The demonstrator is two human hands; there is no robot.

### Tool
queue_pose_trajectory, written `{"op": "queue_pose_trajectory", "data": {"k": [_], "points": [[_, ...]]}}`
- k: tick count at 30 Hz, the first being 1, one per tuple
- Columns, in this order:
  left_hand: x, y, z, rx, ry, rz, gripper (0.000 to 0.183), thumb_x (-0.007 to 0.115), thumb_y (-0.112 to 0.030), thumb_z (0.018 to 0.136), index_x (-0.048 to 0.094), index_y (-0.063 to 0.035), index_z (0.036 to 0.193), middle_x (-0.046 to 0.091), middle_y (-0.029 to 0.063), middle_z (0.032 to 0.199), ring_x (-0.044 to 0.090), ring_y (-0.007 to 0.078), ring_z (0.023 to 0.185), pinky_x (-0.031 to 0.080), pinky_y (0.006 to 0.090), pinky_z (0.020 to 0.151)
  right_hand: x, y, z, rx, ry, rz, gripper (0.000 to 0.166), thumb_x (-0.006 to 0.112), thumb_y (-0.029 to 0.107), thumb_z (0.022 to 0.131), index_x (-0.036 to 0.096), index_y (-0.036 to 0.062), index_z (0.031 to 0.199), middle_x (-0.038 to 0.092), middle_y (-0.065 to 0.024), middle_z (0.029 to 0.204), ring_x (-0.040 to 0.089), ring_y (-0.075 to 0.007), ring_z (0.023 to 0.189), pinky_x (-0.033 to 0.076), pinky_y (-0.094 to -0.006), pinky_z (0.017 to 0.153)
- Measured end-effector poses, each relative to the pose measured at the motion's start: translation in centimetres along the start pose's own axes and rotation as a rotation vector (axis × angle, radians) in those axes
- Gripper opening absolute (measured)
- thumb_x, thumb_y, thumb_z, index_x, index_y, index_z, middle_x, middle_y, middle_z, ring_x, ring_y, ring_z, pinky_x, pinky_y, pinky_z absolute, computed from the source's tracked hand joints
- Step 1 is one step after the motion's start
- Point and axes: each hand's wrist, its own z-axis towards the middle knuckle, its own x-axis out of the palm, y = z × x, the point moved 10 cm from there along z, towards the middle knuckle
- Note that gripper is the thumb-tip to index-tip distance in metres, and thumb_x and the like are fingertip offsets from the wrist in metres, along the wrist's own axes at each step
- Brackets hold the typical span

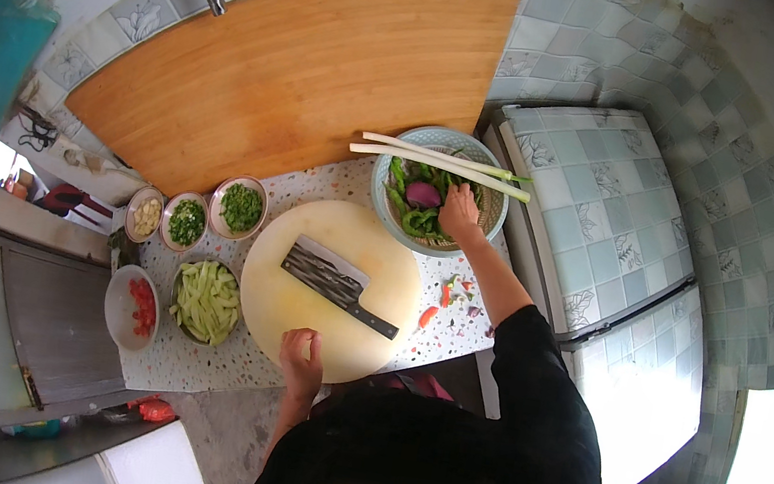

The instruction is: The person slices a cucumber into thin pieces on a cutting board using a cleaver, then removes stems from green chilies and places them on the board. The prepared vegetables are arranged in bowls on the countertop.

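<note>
My right hand point(462, 214) reaches into a blue plastic basket point(379, 203), its fingertips among long green peppers point(421, 225). I cannot tell whether it grips one. Beside it in the basket is a purple onion point(423, 195). Two trimmed scallion stalks point(437, 163) lie across the basket's rim. My left hand point(302, 361) is over the near edge of a round cutting board point(378, 248), loosely curled, thumb apart from the fingers, with nothing seen in it. A cleaver point(332, 279) with a dark patterned blade lies flat on the board, handle toward the lower right.
Left of the board stand bowls of sliced light-green vegetable point(207, 301), chopped red pieces point(142, 307), garlic cloves point(147, 216), chopped scallion point(187, 222) and chopped greens point(240, 207). Red and green scraps point(446, 297) lie on the speckled counter point(185, 366). A tile-patterned refrigerator point(592, 191) borders the right.
</note>
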Motion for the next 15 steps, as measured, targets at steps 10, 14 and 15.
{"op": "queue_pose_trajectory", "data": {"k": [10, 14, 15], "points": [[0.9, 0.1, -2.1, -0.122, -0.100, -0.025, 0.003, 0.066, 0.001, 0.086, 0.064, -0.0007, 0.088, 0.064, 0.0127, 0.084, 0.060, 0.0292, 0.078, 0.048, 0.0376, 0.071, -0.2, -2.5, 2.2, -0.169, 0.228, 0.181, 0.031, 0.070, 0.024, 0.083, 0.067, 0.0001, 0.101, 0.068, -0.0215, 0.111, 0.064, -0.0379, 0.107, 0.052, -0.0451, 0.093], [0.9, -0.9, -1.6, -0.108, -0.121, -0.018, 0.005, 0.067, 0.001, 0.086, 0.063, -0.0009, 0.088, 0.063, 0.0126, 0.083, 0.059, 0.0301, 0.078, 0.048, 0.0395, 0.072, -5.6, -1.4, 2.9, -0.147, 0.077, 0.319, 0.037, 0.073, 0.029, 0.080, 0.067, 0.0012, 0.103, 0.067, -0.0185, 0.108, 0.062, -0.0375, 0.107, 0.049, -0.0467, 0.095], [1.0, -1.0, -1.4, -0.110, -0.122, -0.013, 0.005, 0.067, 0.001, 0.086, 0.063, -0.0010, 0.088, 0.063, 0.0126, 0.084, 0.060, 0.0303, 0.078, 0.048, 0.0395, 0.072, -7.3, -1.7, 3.1, -0.126, -0.011, 0.350, 0.037, 0.072, 0.029, 0.079, 0.067, 0.0016, 0.103, 0.066, -0.0176, 0.108, 0.061, -0.0372, 0.108, 0.049, -0.0472, 0.095]]}}
